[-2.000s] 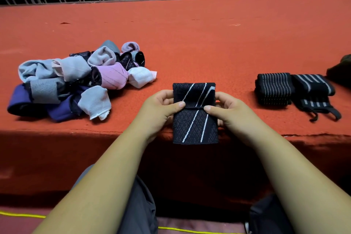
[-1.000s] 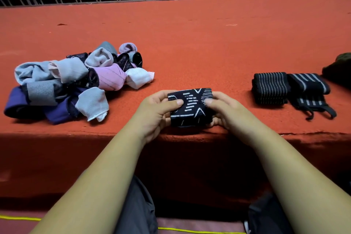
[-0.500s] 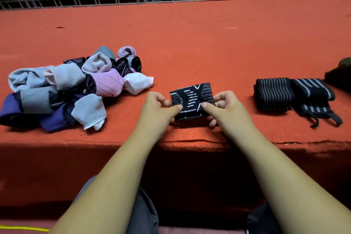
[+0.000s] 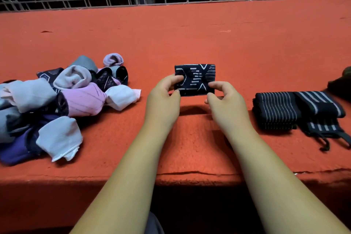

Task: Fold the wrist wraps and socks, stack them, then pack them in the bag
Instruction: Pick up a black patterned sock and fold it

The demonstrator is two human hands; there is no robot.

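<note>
I see both hands at the middle of the red table (image 4: 190, 34), curled on one folded black sock (image 4: 196, 79) with white markings. My left hand (image 4: 163, 100) pinches its left edge, forefinger on the face and thumb at the lower corner. My right hand (image 4: 227, 102) pinches the right edge the same way. The sock casts a shadow on the table below it. At 3 o'clock lie two black striped wrist wraps, one folded (image 4: 275, 110) and one with loose straps (image 4: 321, 108), touching side by side. At 9 o'clock sits one heap of socks (image 4: 62, 100), grey, pink, purple and black, too tangled for me to count
</note>
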